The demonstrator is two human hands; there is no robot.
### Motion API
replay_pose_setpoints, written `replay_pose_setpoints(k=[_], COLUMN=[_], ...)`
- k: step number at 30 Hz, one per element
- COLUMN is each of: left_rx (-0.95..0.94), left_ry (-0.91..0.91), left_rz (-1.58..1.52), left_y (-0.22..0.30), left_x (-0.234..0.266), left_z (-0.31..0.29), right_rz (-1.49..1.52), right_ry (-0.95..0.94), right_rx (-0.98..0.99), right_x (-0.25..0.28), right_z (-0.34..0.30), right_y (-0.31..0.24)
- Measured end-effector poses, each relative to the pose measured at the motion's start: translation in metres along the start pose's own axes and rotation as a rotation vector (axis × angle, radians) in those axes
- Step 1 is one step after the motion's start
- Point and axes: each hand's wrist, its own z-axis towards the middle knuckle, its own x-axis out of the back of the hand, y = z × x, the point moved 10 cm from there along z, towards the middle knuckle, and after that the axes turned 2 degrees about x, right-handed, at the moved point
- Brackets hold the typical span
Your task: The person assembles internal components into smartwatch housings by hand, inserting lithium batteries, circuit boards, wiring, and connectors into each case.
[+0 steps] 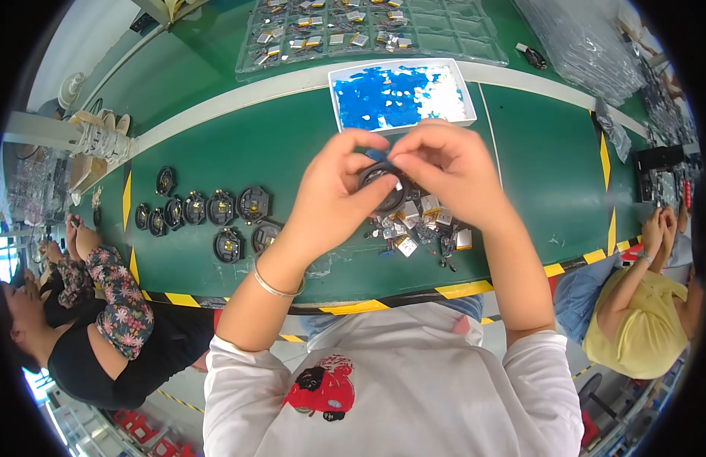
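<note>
My left hand [334, 179] grips a black round plastic housing [389, 199], thumb across its face and fingers curled behind it. A small white spot shows inside the housing. At its upper edge, my right hand [455, 167] has thumb and forefinger pinched together; what they hold, if anything, is too small to tell. A bit of blue [376, 154] shows between the two hands. Just below them lies a loose heap of small silver battery packs [406, 245] with dark wires. Beyond my hands stands a shallow white box [471, 120] of blue and white pieces.
Several similar black housings [194, 207] lie on the green table [292, 137] to the left, one beside my left forearm. A clear compartment tray [463, 46] with wired packs lies at the back. Clear plastic trays [581, 53] are stacked back right. People work at both sides.
</note>
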Motion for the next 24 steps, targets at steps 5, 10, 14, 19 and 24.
replay_pose_setpoints(k=[5, 10, 14, 19, 24], left_rx=[-0.088, -0.262, -0.305, -0.346, -0.52], left_ry=[0.122, -0.242, -0.238, -0.239, -0.114], left_rz=[0.375, 0.928, 0.984, 1.027, 1.011], left_y=[0.027, 0.026, 0.022, 0.025, 0.042], left_x=[0.023, -0.026, -0.022, -0.022, -0.017], left_z=[-0.006, -0.012, -0.012, -0.013, -0.017], right_rz=[-0.058, -0.625, -1.08, -0.55, -0.342], right_ry=[0.295, 0.577, 0.971, 0.715, -0.111], right_rx=[-0.048, -0.416, -0.239, 0.05, -0.088], right_x=[0.101, 0.245, 0.26, 0.193, 0.007], right_z=[-0.016, -0.084, -0.096, -0.054, -0.01], right_y=[-0.013, 0.013, -0.026, -0.015, -0.005])
